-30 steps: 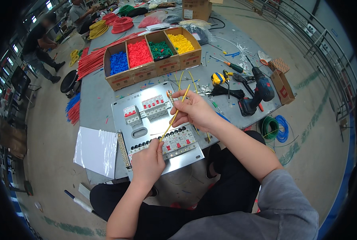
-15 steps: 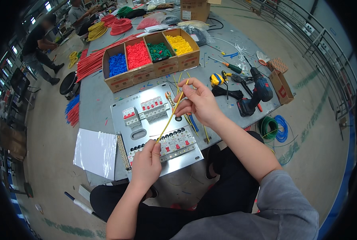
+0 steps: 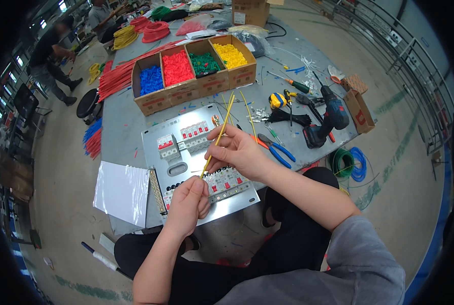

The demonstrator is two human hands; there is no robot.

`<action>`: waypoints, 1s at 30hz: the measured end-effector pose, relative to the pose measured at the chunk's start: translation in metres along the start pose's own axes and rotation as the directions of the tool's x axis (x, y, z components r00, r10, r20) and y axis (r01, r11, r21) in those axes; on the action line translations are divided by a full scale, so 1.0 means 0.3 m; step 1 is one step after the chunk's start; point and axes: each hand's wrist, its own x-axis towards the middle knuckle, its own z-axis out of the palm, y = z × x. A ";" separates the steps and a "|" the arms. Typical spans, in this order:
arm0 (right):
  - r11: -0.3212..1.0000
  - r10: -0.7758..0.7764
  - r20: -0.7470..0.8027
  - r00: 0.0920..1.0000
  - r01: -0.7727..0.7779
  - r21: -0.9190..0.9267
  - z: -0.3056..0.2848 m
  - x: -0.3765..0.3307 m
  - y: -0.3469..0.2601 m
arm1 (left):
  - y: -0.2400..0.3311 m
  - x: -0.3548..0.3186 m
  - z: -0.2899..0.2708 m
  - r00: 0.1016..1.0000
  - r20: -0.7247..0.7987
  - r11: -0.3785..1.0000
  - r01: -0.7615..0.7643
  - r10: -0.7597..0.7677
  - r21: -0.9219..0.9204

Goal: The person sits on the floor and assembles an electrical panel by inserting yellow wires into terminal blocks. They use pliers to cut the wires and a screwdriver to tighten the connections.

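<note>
My left hand (image 3: 188, 203) pinches the lower end of a thin yellow wire (image 3: 228, 113), which slants up and away. Higher up, my right hand (image 3: 242, 156) closes thumb and fingers round the same wire; a second yellow strand seems to run alongside it. Both hands are above a metal mounting plate (image 3: 152, 144). On that plate sit a white circuit breaker with red switches (image 3: 167, 146), a row of small breakers (image 3: 195, 133) and a nearer breaker row (image 3: 228, 184), partly hidden by my hands. A brass terminal bar (image 3: 156, 189) lines the left edge.
Pliers with blue and orange handles (image 3: 276, 150) lie right of the plate, near another yellow wire (image 3: 248, 111). A cordless drill (image 3: 328, 114), tape measure (image 3: 277, 100) and screwdriver (image 3: 295, 85) are farther right. Behind stands a divided cardboard box (image 3: 184, 92) of coloured caps. A white sheet (image 3: 120, 193) lies left.
My right hand has slid down the wire toward my left hand, uncovering its upper end. The pliers, hidden before behind my right hand, now show.
</note>
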 end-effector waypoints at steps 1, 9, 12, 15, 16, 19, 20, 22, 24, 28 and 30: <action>1.000 -0.009 -0.017 1.000 0.009 0.000 0.005 0.002 0.007 | -0.004 0.001 -0.001 0.999 -0.031 1.000 -0.006 0.007 0.031; 0.997 -0.058 -0.031 0.998 0.059 0.040 -0.020 0.025 0.021 | 0.012 0.012 -0.004 0.997 -0.059 0.999 0.053 -0.052 0.012; 0.985 -0.114 0.019 0.993 0.110 0.136 -0.025 0.023 -0.010 | 0.041 -0.010 -0.007 0.986 0.097 0.977 0.148 -0.134 -0.154; 0.973 -0.183 0.046 0.982 0.174 0.154 -0.039 0.020 -0.011 | 0.050 -0.019 -0.006 0.978 0.152 0.965 0.174 -0.146 -0.194; 0.969 -0.204 0.040 0.978 0.196 0.150 -0.042 0.016 -0.007 | 0.045 -0.016 -0.004 0.980 0.146 0.969 0.160 -0.134 -0.189; 0.963 -0.234 0.019 0.972 0.229 0.141 -0.043 0.016 0.009 | 0.038 -0.011 -0.003 0.985 0.131 0.976 0.133 -0.111 -0.172; 0.962 -0.238 0.012 0.971 0.234 0.139 -0.042 0.018 0.011 | 0.042 -0.013 -0.005 0.985 0.129 0.977 0.133 -0.112 -0.168; 0.953 -0.241 0.028 0.970 0.231 0.197 -0.042 0.023 0.003 | 0.053 -0.020 -0.006 0.981 0.143 0.971 0.156 -0.131 -0.183; 0.943 -0.263 0.038 0.964 0.249 0.220 -0.046 0.026 -0.022 | 0.064 -0.033 -0.005 0.971 0.175 0.954 0.200 -0.163 -0.222; 0.930 -0.315 0.031 0.949 0.302 0.212 -0.066 0.021 -0.054 | 0.053 -0.033 -0.009 0.959 0.212 0.939 0.238 -0.188 -0.246; 0.928 -0.323 -0.005 0.946 0.318 0.196 -0.071 0.020 -0.041 | 0.050 -0.028 -0.005 0.961 0.209 0.941 0.232 -0.182 -0.248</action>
